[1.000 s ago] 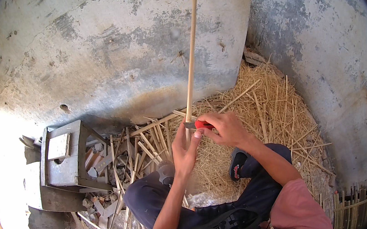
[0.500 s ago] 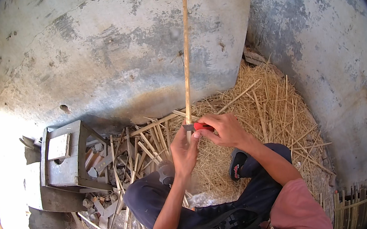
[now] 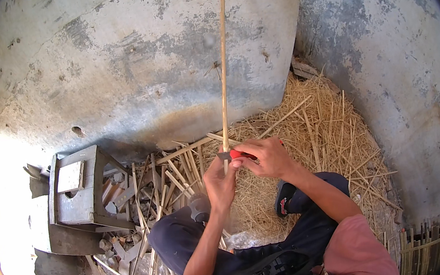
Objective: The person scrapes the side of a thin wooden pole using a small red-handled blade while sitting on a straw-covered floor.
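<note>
My left hand [image 3: 219, 186] is closed around the lower part of a long, thin bamboo strip [image 3: 223, 76], which rises away from me past the top edge of the view. In my right hand [image 3: 268, 159] is a knife with a red handle [image 3: 244, 155]. Its short, dark blade [image 3: 224, 155] lies across the strip just above my left fingers. The two hands are close together, their thumbs almost meeting beside the strip. My fingers hide part of the handle. Below my left hand the strip's lower end is hard to make out.
A heap of pale shavings [image 3: 333, 123] covers the floor ahead and to the right. Split strips [image 3: 178, 175] and rubble lie to the left, near a tipped wooden stool [image 3: 81, 190]. A peeling wall [image 3: 139, 65] stands ahead. A slatted bamboo piece [image 3: 426, 249] sits at lower right.
My right hand and the knife have shifted slightly left and down toward me. The strip looks turned a little, showing a narrower side. My left hand stays nearly in place.
</note>
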The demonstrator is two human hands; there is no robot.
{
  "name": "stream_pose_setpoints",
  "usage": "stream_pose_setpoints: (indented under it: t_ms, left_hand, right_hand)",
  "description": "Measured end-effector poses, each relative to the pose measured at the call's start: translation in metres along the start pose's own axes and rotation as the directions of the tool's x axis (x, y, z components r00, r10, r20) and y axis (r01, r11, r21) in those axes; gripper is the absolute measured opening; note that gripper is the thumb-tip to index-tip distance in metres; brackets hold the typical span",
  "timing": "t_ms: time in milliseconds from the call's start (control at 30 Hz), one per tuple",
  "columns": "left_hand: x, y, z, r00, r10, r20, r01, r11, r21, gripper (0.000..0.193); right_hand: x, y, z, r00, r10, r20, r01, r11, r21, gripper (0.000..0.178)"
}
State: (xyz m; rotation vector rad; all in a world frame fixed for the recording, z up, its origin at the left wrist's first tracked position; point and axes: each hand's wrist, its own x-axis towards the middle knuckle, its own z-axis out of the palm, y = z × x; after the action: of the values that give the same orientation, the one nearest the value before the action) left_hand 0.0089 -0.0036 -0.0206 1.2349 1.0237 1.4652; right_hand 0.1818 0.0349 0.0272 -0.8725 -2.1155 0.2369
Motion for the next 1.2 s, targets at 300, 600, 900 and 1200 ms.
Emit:
stream_pose_setpoints:
  t_ms: [300, 600, 900, 1200]
  left_hand:
    - [-0.005, 0.003, 0.005, 0.996, -0.014, -0.090, 0.012, 1.000, -0.018, 0.029]
    - [-0.006, 0.008, 0.006, 0.985, -0.056, -0.165, 0.055, 0.998, -0.008, 0.039]
    - [-0.005, 0.016, 0.003, 0.996, -0.057, -0.075, 0.054, 0.997, -0.050, 0.035]
    - [-0.004, 0.005, -0.002, 0.999, 0.015, 0.034, -0.011, 0.993, -0.119, 0.040]
  right_hand:
    - [0.000, -0.004, 0.004, 1.000, 0.008, -0.007, -0.008, 1.000, -0.001, 0.032]
    - [0.000, -0.014, 0.009, 0.996, 0.055, -0.074, -0.059, 0.997, -0.052, 0.032]
    - [0.002, -0.016, 0.004, 0.997, 0.051, -0.052, -0.051, 0.999, -0.004, 0.028]
    - [-0.007, -0.004, 0.008, 0.999, 0.027, -0.020, -0.027, 1.000, -0.008, 0.028]
